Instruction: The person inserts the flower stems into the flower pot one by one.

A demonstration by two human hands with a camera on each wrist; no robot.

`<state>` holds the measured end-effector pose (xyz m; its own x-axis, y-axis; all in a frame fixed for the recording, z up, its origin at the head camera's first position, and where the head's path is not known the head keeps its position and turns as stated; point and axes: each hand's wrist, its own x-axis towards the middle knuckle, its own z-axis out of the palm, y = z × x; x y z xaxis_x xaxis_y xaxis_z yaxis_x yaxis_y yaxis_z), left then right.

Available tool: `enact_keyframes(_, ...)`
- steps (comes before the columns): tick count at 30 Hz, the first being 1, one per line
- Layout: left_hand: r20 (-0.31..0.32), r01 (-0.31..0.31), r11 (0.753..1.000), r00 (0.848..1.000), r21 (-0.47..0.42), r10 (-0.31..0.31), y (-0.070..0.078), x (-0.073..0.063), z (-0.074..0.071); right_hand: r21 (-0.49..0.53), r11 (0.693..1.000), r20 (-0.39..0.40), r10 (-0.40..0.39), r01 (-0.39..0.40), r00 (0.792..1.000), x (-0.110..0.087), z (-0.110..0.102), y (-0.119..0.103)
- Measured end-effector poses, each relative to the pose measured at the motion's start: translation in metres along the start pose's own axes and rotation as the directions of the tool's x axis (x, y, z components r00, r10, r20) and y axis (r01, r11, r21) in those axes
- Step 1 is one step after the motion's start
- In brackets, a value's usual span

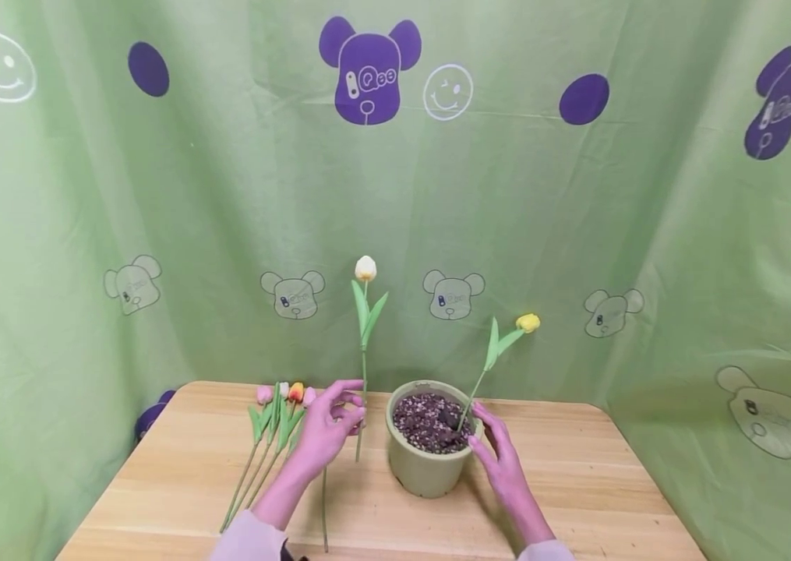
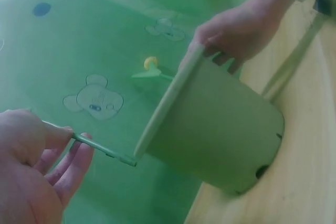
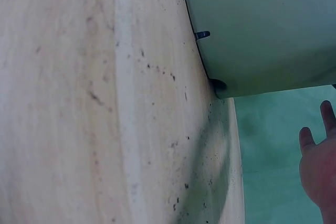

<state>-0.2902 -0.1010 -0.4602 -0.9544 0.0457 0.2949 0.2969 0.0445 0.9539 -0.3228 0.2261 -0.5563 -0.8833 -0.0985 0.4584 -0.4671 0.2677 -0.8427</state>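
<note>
A white artificial tulip stands upright, its green stem pinched between the thumb and fingers of my left hand. In the left wrist view the stem's lower end points toward the flowerpot. That light green pot holds dark granular soil. A yellow tulip is stuck in the soil and leans right. My right hand rests at the pot's right rim, thumb and fingers spread. Part of that hand shows beyond the pot in the right wrist view.
Several tulips, among them an orange one and a pink one, lie on the wooden table left of the pot. Another stem lies near my left forearm. A green curtain surrounds the table. Dark crumbs dot the tabletop.
</note>
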Motion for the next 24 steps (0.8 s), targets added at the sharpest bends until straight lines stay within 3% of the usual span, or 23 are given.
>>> enact_keyframes(11, 0.038, -0.017, 1.000, 0.999, -0.026, 0.018, 0.009, 0.034, 0.046, 0.030, 0.999, -0.019, -0.022, 0.023, 1.000, -0.002, -0.001, -0.002)
enact_keyframes(17, 0.027, -0.027, 0.999, 0.999, -0.023, 0.028, 0.009, 0.048, 0.073, 0.057, 0.998, -0.023, -0.017, 0.019, 1.000, -0.003, 0.001, -0.007)
enact_keyframes(24, 0.009, -0.022, 0.999, 1.000, -0.034, 0.023, 0.006, 0.060, 0.089, 0.077, 0.997, -0.027, 0.011, -0.009, 1.000, 0.001, 0.006, -0.005)
